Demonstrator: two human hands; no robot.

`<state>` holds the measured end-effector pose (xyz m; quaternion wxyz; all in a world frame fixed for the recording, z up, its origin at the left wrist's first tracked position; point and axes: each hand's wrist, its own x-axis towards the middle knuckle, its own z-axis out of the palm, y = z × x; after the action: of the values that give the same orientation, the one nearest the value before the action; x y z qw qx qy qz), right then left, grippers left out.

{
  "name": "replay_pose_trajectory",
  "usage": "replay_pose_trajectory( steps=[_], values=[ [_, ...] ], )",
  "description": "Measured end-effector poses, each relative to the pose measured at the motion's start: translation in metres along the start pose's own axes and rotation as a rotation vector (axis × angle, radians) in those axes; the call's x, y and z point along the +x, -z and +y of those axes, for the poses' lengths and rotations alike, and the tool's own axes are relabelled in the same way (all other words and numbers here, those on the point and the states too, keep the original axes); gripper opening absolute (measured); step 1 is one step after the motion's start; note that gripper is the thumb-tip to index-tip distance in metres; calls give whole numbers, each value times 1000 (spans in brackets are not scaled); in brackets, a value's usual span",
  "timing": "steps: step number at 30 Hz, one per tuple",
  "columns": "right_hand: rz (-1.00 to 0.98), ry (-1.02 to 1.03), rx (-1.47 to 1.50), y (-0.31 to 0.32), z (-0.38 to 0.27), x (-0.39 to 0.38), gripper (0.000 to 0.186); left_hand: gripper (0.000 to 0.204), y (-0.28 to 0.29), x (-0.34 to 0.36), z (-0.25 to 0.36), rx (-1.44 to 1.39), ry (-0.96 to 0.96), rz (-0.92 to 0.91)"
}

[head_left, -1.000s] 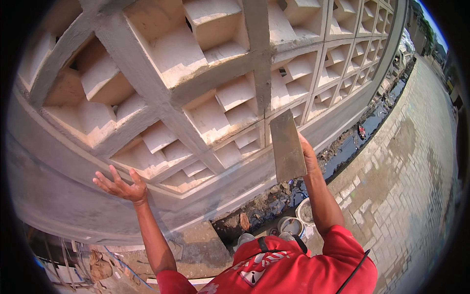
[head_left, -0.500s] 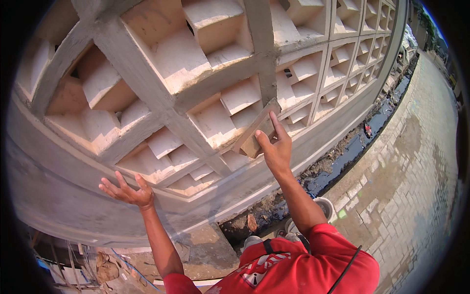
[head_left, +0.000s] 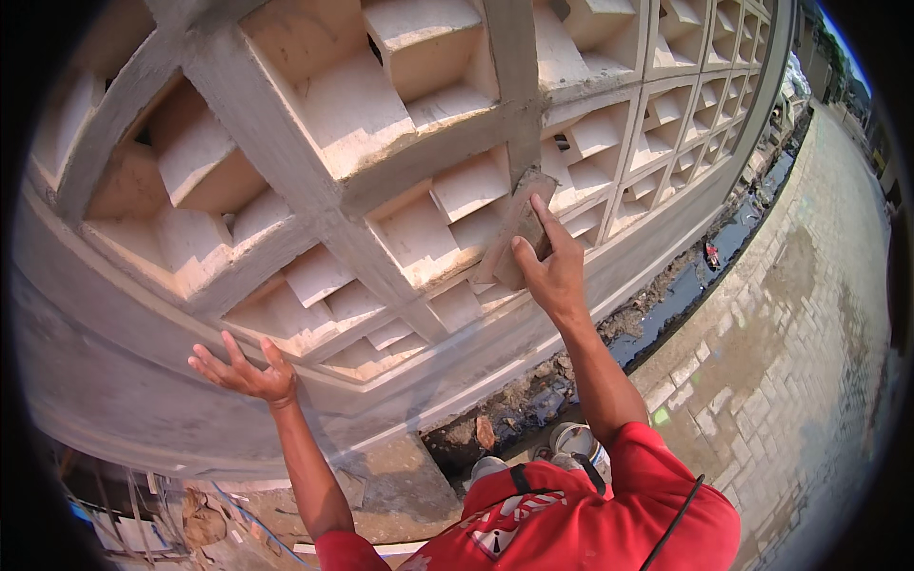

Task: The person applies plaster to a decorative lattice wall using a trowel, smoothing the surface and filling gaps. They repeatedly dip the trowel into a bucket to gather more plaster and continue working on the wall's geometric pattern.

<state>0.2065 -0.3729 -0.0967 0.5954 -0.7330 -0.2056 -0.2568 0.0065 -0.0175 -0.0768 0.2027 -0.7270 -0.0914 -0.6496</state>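
A pale breeze-block wall (head_left: pixel 333 105) with recessed square openings and grey cement strips between them rises before me. My right hand (head_left: pixel 547 271) is closed on a rectangular float (head_left: pixel 506 252), which lies tilted against a vertical strip beside a lower-middle opening, index finger stretched along its back. At the lower left my left hand (head_left: pixel 249 371) is raised with fingers spread and nothing in it, beside the wall's plain lower ledge. Whether it touches the wall I cannot tell.
Below the wall runs a drainage channel (head_left: pixel 657 290) with dark water and rubble. A brick-paved path (head_left: pixel 781 362) stretches along the right. A white bucket (head_left: pixel 576 438) is near my feet, partly hidden by my arm. At lower left are sticks, debris and a blue hose.
The float has turned over from facing me to lying against the wall, and has since slid slightly up and rightward with my right hand. My left hand has shifted slightly, still spread.
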Motion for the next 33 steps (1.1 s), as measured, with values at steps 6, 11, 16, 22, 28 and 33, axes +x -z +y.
replay_pose_trajectory(
  steps=[6, 11, 16, 22, 28, 33],
  values=[
    [-255, -38, -91, 12, 32, -57, 57, 51, -1, -2, -2, 6, 19, -7],
    [-208, 23, -85, 55, -4, -3, 53, 51, 0, -1, -4, 2, 13, 12],
    [-236, 189, -207, 68, -28, 50, 52, 50, 0, -1, -3, -9, 26, 4],
    [-231, 200, -372, 43, 9, 17, 58, 50, -2, 0, 0, -4, 30, 10],
    [-437, 107, -342, 54, 33, -21, 59, 49, 0, 0, -2, 9, 42, 1],
    [-451, -548, 736, 72, 45, -39, 66, 49, 0, 0, -3, 15, 38, 11]
  ],
)
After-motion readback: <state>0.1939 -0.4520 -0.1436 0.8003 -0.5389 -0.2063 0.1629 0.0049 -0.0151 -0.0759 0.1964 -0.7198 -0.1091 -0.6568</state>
